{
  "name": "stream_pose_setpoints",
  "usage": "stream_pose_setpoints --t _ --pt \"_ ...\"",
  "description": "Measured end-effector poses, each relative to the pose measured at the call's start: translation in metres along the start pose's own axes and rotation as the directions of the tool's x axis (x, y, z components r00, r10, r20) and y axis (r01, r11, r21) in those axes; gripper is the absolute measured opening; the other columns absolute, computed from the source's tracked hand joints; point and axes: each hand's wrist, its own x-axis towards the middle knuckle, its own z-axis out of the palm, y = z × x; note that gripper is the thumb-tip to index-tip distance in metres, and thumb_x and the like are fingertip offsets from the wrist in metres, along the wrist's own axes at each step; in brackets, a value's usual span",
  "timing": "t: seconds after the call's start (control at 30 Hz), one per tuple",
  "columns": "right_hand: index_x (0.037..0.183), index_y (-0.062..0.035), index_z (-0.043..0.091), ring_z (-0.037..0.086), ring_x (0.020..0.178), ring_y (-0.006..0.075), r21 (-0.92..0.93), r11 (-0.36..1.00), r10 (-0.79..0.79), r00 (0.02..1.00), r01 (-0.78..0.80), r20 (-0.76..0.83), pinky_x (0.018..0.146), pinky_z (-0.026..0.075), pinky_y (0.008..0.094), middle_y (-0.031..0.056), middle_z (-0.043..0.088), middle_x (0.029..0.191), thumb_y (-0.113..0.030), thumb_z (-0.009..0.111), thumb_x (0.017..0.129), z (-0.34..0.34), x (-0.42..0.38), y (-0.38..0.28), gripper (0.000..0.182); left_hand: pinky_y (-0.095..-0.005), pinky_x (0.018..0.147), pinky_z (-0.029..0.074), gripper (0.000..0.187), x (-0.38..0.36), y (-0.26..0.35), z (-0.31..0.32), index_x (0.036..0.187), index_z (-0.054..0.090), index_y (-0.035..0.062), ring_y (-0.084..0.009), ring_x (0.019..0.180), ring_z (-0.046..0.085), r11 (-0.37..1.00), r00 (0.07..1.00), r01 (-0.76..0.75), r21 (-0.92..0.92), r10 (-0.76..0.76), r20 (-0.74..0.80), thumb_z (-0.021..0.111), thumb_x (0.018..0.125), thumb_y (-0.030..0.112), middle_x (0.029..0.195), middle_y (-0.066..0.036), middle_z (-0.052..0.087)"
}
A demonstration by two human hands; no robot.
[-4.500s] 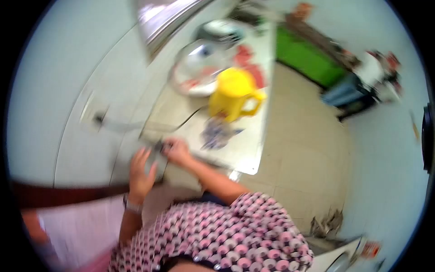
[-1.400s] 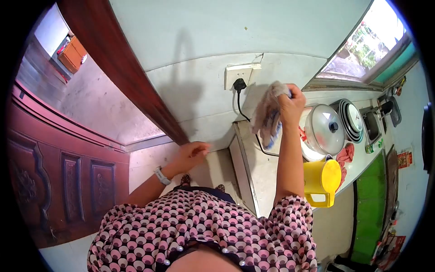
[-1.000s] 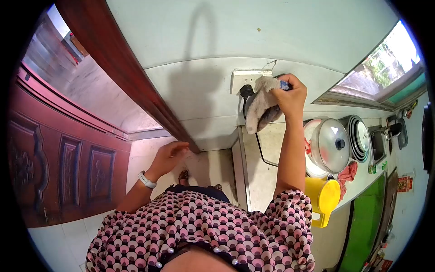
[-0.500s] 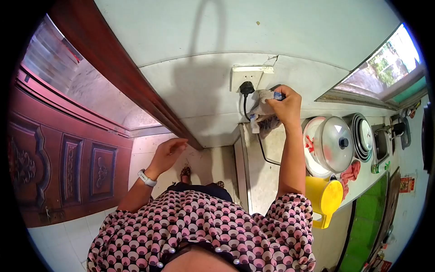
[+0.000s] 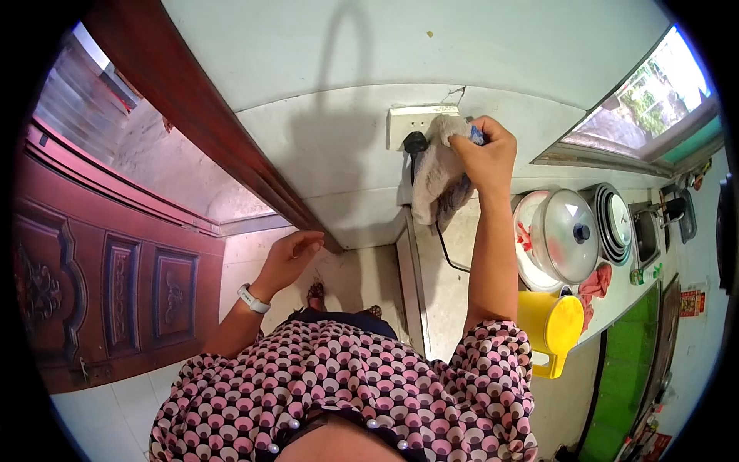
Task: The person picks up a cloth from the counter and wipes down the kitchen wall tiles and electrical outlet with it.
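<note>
A greyish cloth (image 5: pixel 436 173) hangs from my right hand (image 5: pixel 488 154), whose fingers pinch its upper end at the wall. The cloth overlaps the right part of a white wall socket (image 5: pixel 408 123). Just left of the cloth, a black plug (image 5: pixel 416 142) sits in the socket, and its cable runs down behind the cloth to the counter. My left hand (image 5: pixel 289 258) hangs in the air over the floor, away from the socket, with its fingers curled loosely and nothing visible in them.
On the counter (image 5: pixel 450 304) at the right stand a yellow jug (image 5: pixel 550 323), a glass lid (image 5: pixel 566 235) over a patterned basin, stacked metal bowls (image 5: pixel 613 223) and a red cloth (image 5: pixel 595 283). A carved door (image 5: pixel 123 292) is at the left, a window (image 5: pixel 654 100) upper right.
My right hand has moved up a little with the cloth, which now hangs longer and covers the socket's right part. My left hand has barely moved.
</note>
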Motion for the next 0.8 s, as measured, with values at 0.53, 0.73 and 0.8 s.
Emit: stream_pose_setpoints --t 0.53,0.73,0.8 --pt "0.070 0.0019 0.060 0.047 0.056 0.0077 0.031 1.000 -0.001 1.000 0.002 -0.005 0.053 0.042 0.0234 0.0008 0.055 0.060 -0.008 0.070 0.060 -0.008 -0.014 0.017 0.017 -0.0231 0.081 0.046 0.024 -0.012 -0.010 -0.010 0.111 0.056 -0.0019 -0.0114 0.091 0.059 1.000 0.999 0.017 0.016 -0.017 -0.032 0.053 0.090 0.008 0.099 -0.008 0.063" --pt "0.081 0.0022 0.067 0.055 0.060 0.0093 0.023 0.999 0.041 0.999 -0.041 -0.002 0.059 0.046 0.0239 0.0042 0.063 0.068 -0.009 0.069 0.061 0.001 -0.011 0.037 0.023 -0.0231 0.079 0.046 0.024 -0.007 -0.008 -0.004 0.111 0.056 -0.0018 -0.0117 0.090 0.059 1.000 0.999 -0.008 -0.016 0.007 -0.037 0.053 0.090 0.009 0.098 -0.008 0.064" --pt "0.082 0.0021 0.067 0.056 0.061 0.0094 0.016 0.998 0.063 0.998 -0.063 0.006 0.059 0.047 0.0242 0.0048 0.064 0.069 -0.010 0.069 0.062 0.003 -0.015 0.049 0.023 -0.0232 0.079 0.046 0.025 -0.005 0.001 -0.005 0.112 0.056 -0.0017 -0.0117 0.089 0.059 1.000 1.000 -0.012 -0.008 0.012 -0.027 0.053 0.090 0.010 0.099 -0.008 0.064"
